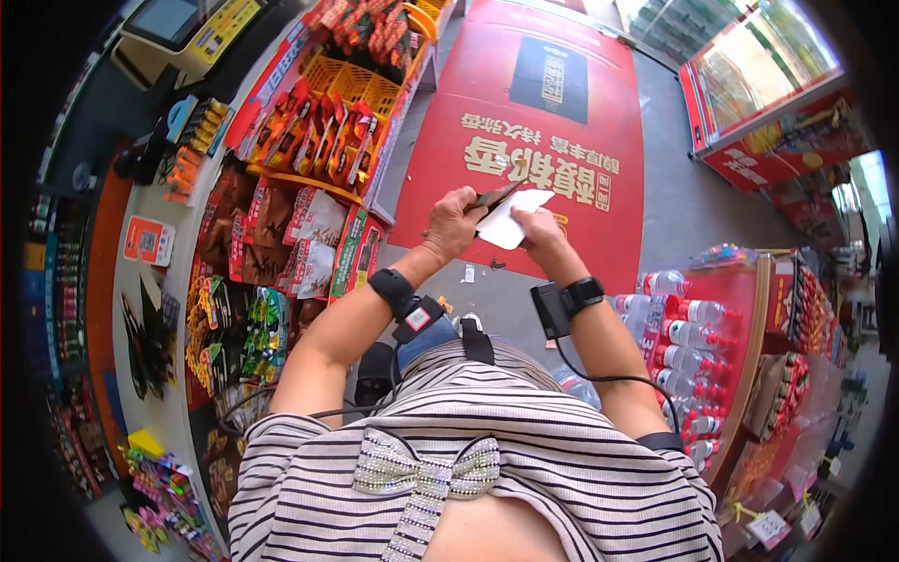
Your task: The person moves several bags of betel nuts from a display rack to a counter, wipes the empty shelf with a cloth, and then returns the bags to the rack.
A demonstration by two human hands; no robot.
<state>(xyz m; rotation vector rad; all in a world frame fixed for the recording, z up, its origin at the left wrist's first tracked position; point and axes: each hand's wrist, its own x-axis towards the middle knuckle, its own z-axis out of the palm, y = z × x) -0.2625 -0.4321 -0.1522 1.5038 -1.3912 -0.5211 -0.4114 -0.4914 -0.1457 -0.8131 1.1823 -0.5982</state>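
Note:
Both hands are held out in front of my body, above a red floor mat with white characters. My left hand (452,225) is closed around a dark, flat, narrow object (494,198) that points up and to the right. Pinched in my right hand (543,232) is a white sheet, perhaps paper or tissue (506,225). The white sheet lies against the dark object, between the two hands. What the dark object is, I cannot make out.
Snack shelves with yellow baskets (351,89) rise at the left, beside a counter (154,300). Bottled drinks (674,356) are stacked at the right by a wooden-edged shelf (754,356). A glass-fronted case (758,66) stands at the upper right. The red mat (599,122) covers the floor ahead.

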